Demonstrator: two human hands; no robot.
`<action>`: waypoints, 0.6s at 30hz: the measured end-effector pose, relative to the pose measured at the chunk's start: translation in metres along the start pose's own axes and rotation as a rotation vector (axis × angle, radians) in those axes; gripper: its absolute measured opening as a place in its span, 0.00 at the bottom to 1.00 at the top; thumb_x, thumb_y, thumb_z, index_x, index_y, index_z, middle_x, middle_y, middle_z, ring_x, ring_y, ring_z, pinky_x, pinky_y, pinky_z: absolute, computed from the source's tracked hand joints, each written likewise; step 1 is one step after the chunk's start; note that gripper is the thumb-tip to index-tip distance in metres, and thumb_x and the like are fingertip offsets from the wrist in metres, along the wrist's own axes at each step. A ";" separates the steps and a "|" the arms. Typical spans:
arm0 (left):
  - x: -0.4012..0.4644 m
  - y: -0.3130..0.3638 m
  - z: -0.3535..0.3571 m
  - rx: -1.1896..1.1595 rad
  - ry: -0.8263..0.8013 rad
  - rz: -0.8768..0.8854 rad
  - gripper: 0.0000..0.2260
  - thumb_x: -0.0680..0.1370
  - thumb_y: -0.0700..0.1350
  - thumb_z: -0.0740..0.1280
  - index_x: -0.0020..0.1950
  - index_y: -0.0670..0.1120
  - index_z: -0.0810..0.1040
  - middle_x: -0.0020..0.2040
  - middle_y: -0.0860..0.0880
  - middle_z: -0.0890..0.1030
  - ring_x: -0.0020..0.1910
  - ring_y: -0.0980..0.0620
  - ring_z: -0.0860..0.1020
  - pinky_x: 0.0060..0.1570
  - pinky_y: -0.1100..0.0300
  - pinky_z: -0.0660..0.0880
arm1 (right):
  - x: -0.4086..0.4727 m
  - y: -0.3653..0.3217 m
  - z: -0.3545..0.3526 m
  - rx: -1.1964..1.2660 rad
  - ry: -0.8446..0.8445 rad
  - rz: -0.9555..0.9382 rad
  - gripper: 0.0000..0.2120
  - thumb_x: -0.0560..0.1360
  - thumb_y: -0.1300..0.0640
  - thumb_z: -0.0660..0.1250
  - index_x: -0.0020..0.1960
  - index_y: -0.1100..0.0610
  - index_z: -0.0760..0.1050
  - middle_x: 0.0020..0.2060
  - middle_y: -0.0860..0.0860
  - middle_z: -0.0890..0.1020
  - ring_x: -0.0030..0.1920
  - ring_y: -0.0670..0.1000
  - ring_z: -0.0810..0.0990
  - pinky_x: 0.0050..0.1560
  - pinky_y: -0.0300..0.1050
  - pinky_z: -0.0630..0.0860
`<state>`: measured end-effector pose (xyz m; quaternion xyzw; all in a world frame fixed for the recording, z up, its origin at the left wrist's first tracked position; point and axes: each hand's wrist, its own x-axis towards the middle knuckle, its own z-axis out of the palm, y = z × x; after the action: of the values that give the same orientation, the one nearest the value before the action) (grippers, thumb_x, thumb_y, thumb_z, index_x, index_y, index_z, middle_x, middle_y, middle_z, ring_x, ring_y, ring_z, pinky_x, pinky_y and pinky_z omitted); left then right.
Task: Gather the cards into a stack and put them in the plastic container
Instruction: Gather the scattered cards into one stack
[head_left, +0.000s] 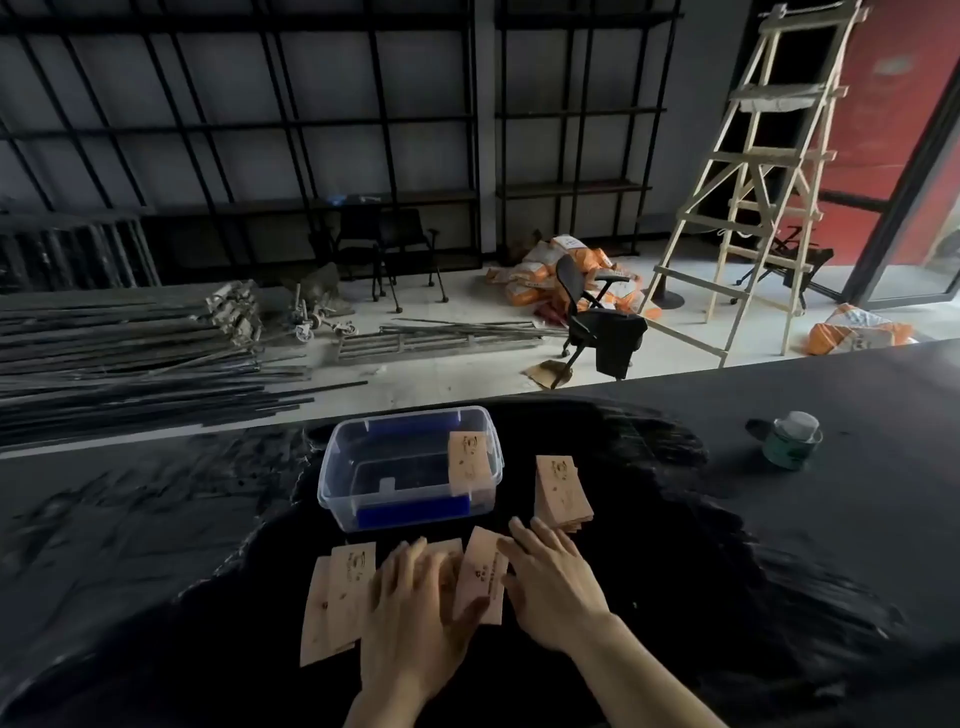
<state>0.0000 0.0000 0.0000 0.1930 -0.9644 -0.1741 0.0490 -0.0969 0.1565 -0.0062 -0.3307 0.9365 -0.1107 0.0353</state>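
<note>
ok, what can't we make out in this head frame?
- Cards under the left hand: head view, the hand covers them, count unknown.
- Print on the cards: too small and blurred to read.
- Stack of cards beside the plastic container: count indistinguishable.
- Jar label: too small.

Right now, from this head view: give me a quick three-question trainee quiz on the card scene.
1. True or false: the plastic container already holds a card.
2. Where is the tidy stack? A) right of the container B) left of it C) inside it
3. Which hand lies flat on the spread cards?

Key: 1 true, one card leans inside; 2 A; 3 the left hand; the right hand touches one card's edge.
</note>
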 end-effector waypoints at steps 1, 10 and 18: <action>-0.002 0.002 0.003 -0.006 -0.047 -0.017 0.36 0.72 0.75 0.56 0.76 0.59 0.65 0.81 0.55 0.61 0.80 0.51 0.57 0.79 0.50 0.56 | -0.002 0.000 0.006 -0.001 -0.055 -0.020 0.26 0.84 0.50 0.61 0.80 0.51 0.60 0.83 0.52 0.56 0.82 0.57 0.51 0.80 0.55 0.50; -0.010 0.014 0.023 -0.114 -0.036 -0.083 0.30 0.71 0.64 0.72 0.71 0.58 0.70 0.77 0.57 0.65 0.80 0.51 0.57 0.80 0.51 0.53 | -0.016 0.006 0.019 0.007 0.052 -0.094 0.23 0.78 0.53 0.67 0.73 0.54 0.71 0.73 0.52 0.72 0.78 0.55 0.62 0.78 0.49 0.58; -0.014 0.009 0.018 -0.252 -0.005 0.066 0.22 0.72 0.61 0.63 0.66 0.62 0.72 0.66 0.65 0.72 0.70 0.63 0.61 0.72 0.62 0.54 | -0.009 0.020 0.021 -0.040 0.163 -0.300 0.34 0.74 0.57 0.75 0.77 0.48 0.65 0.74 0.50 0.73 0.79 0.56 0.63 0.79 0.55 0.57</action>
<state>0.0065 0.0190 -0.0140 0.1533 -0.9408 -0.2927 0.0762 -0.0995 0.1738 -0.0310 -0.4575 0.8784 -0.1224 -0.0642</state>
